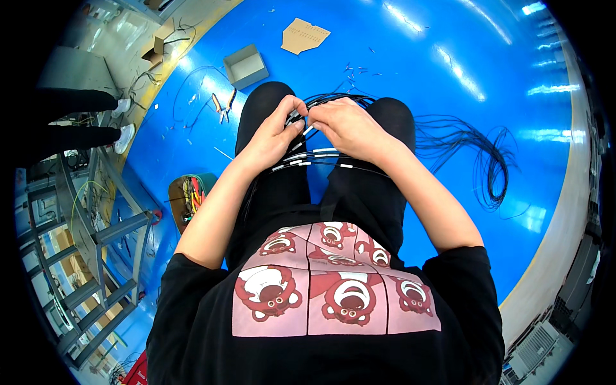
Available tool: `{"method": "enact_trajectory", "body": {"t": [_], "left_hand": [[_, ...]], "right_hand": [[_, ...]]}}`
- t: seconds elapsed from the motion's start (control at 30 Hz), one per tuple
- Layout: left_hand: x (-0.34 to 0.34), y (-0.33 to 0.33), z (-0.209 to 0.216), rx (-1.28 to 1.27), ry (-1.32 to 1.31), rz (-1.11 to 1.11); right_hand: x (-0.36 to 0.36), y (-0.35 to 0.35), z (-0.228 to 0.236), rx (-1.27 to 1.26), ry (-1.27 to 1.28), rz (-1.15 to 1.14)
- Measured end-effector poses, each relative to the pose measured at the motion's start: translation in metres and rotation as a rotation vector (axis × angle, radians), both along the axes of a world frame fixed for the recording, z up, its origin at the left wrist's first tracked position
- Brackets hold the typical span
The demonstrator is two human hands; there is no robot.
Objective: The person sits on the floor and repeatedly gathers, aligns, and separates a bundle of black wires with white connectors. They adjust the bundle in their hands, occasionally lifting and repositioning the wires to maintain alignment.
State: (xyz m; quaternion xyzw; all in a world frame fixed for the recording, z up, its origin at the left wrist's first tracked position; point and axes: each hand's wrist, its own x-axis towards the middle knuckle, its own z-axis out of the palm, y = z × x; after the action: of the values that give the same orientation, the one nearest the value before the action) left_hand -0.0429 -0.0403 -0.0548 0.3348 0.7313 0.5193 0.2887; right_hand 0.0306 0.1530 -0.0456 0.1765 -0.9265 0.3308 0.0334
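Observation:
Black cables (pixel 298 162) with white sleeve labels lie across my thighs, and more of the bundle arches beyond my hands. Between my knees my left hand (pixel 274 131) is closed, with thumb and forefinger pinching at a cable. Close beside it, my right hand (pixel 346 125) is closed too, its fingertips on a black cable with a white label (pixel 308 129). The two hands nearly touch. My fingers hide the exact spot where they grip. The loose ends of black cables (pixel 491 157) trail over the blue floor to the right of my right knee.
Beyond my left knee are pliers (pixel 224 106), a grey open box (pixel 246 67) and a piece of cardboard (pixel 304 36). Small scraps (pixel 351 72) dot the floor ahead. At left stand a tool bin (pixel 190 197), a metal frame (pixel 96 237) and another person's legs (pixel 83 119).

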Motion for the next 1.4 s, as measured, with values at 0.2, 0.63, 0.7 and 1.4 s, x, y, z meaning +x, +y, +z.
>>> {"method": "enact_trajectory", "body": {"t": [0.2, 0.63, 0.7, 1.4], "left_hand": [[0.0, 0.0, 0.001, 0.036, -0.084, -0.002], [-0.003, -0.004, -0.003, 0.039, -0.094, 0.01], [-0.003, -0.004, -0.004, 0.041, -0.091, 0.018], [0.002, -0.004, 0.002, 0.009, -0.038, 0.09]], "right_hand": [[0.0, 0.003, -0.004, -0.125, -0.172, 0.017], [-0.003, -0.014, -0.002, -0.058, -0.302, 0.03], [-0.003, -0.015, -0.001, -0.063, -0.314, 0.02], [-0.001, -0.018, 0.001, -0.207, -0.368, 0.01]]}}
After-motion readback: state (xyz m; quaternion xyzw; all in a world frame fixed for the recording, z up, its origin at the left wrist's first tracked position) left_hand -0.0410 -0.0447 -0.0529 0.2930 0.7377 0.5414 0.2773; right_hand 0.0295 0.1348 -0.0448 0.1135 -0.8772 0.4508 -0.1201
